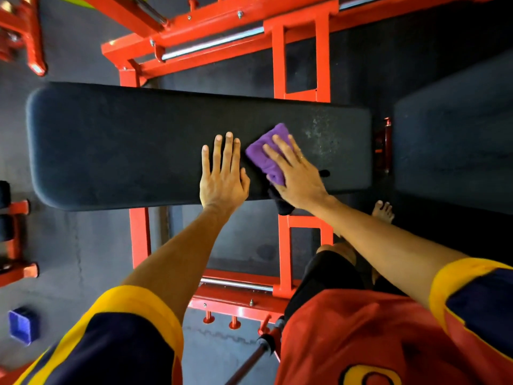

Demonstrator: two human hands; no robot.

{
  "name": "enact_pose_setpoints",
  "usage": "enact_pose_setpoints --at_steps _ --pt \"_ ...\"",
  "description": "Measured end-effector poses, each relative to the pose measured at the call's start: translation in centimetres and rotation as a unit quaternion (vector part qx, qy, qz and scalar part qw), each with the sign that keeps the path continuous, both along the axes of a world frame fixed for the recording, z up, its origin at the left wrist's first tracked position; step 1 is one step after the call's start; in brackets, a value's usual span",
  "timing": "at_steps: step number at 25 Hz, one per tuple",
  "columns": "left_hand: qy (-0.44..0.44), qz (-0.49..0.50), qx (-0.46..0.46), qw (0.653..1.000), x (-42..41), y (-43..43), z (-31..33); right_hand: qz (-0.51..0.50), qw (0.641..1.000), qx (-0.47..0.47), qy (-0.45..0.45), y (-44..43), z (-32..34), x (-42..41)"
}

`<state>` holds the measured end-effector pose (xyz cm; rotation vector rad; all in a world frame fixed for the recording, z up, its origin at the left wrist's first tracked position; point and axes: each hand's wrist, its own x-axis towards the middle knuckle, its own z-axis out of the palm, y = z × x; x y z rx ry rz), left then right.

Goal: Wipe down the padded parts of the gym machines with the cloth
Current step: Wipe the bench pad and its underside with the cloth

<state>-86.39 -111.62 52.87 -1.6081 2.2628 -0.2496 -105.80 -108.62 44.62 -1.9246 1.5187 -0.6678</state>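
A long black bench pad (116,145) lies crosswise on a red steel frame (301,62). My left hand (223,176) rests flat on the pad near its front edge, fingers straight and together. Just to its right, my right hand (295,173) presses a folded purple cloth (268,152) onto the pad with straight, spread fingers. The cloth's far corner sticks out beyond the fingertips. Pale scuff marks (322,134) show on the pad right of the cloth.
A second dark pad (455,140) lies at the right, past a red bracket (384,145). Red frame bars and chrome rails (236,284) run below the bench. A blue tub (22,325) sits on the grey floor at lower left. My bare foot (383,211) stands right of the frame.
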Motion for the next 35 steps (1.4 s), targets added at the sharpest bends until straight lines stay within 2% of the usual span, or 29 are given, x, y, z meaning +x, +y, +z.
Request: enact_pose_setpoints --at_steps 4,5,9,14,16,18,21,25,28,31,33,35 --pt "-0.003 -0.004 0.002 1.0 0.0 -0.1 0.1 -0.203 0.967 0.146 -0.043 1.3 -2.4 -3.9" --pt "-0.002 -0.004 0.001 1.0 0.1 0.0 0.0 -0.21 0.965 0.149 -0.047 2.4 -2.4 -3.7" --pt "-0.001 0.004 0.005 1.0 0.0 0.0 0.2 -0.124 0.985 0.118 -0.017 4.2 0.0 1.2" --pt "-0.038 0.005 0.027 0.999 -0.7 -0.1 0.7 -0.087 0.99 0.108 0.005 -1.1 1.0 -0.4" --pt "-0.025 0.024 0.019 0.999 -1.1 -0.9 0.9 -0.115 0.983 0.144 -0.007 -1.9 0.0 -2.2" --pt "0.017 0.03 0.003 0.999 -1.9 -2.7 1.2 -0.186 0.962 0.198 -0.03 -1.2 -0.8 -3.8" --pt "0.058 -0.018 0.015 0.998 -3.8 -5.7 0.7 -0.263 0.93 0.251 -0.054 1.8 -1.2 -4.2" --pt "0.069 -0.038 0.024 0.997 -6.2 -7.7 -1.2 -0.225 0.95 0.205 -0.065 3.1 0.2 -1.1" --pt "0.066 -0.063 0.061 0.994 -8.1 -8.7 -2.9 -0.2 0.961 0.176 -0.076 -1.5 0.8 -1.4" --pt "0.02 -0.076 0.055 0.995 -9.0 -9.0 -4.5 -0.192 0.966 0.159 -0.07 -5.9 -0.6 -3.6" --pt "0.004 -0.077 0.04 0.996 -9.0 -8.8 -5.0 -0.231 0.955 0.172 -0.069 -6.3 -2.1 -5.0" --pt "0.008 -0.072 0.035 0.997 -9.0 -8.7 -5.4 -0.3 0.927 0.208 -0.085 -4.5 -3.3 -5.8"
